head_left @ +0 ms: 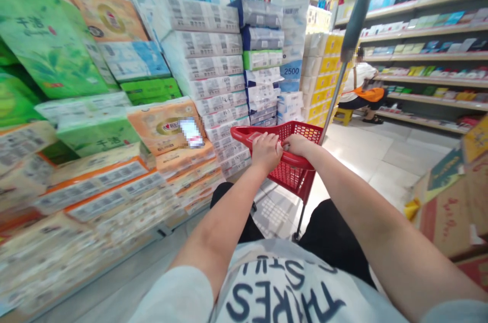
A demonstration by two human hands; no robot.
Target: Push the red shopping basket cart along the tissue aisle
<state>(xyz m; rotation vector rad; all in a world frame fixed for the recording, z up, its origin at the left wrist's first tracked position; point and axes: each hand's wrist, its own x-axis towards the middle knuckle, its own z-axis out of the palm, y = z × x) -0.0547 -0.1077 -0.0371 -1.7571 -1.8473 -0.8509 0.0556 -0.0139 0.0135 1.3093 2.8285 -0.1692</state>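
A red plastic shopping trolley basket stands on the tiled floor right in front of me. My left hand is closed over its near rim. My right hand grips the same rim just to the right, the two hands almost touching. The basket's mesh walls are red and I see nothing inside it from here. A grey pole rises from the trolley's far side up to the top of the view.
Stacked packs of tissue and toilet paper fill the left side, close to my left arm. Shelves of goods line the right. A person sits on a low stool by them. Cardboard boxes stand at my right.
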